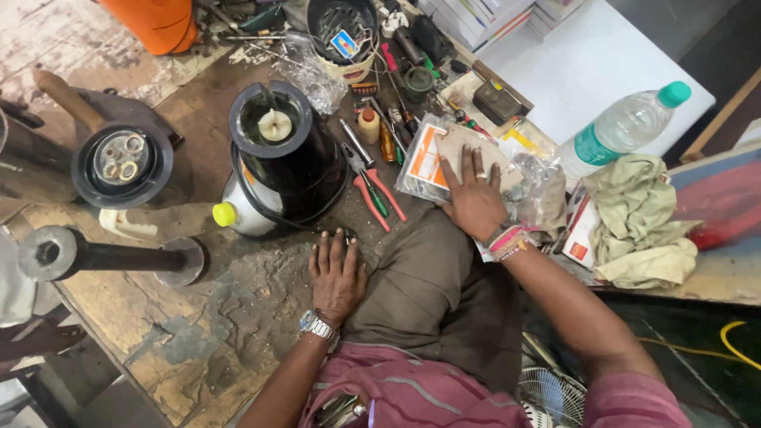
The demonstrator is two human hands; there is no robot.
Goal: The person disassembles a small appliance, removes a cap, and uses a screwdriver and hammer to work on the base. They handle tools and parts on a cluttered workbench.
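Note:
My left hand [337,273] lies flat, palm down, on the worn wooden workbench [198,333], fingers spread, a steel watch on its wrist. It holds nothing. Just beyond its fingertips stands a black and white mixer base [277,158] with a cord wound round it. My right hand [474,198] rests palm down on a flat brown card lying on clear plastic packets [424,162], fingers apart, bangles at the wrist. Red-handled pliers [371,186] lie between the mixer base and the packets.
A black motor part [120,162] and a metal pipe stand [103,255] sit at the left. Small tools and bottles litter the back. A plastic water bottle [622,127] and crumpled cloth [642,218] lie at the right, an orange container [158,24] at the far left.

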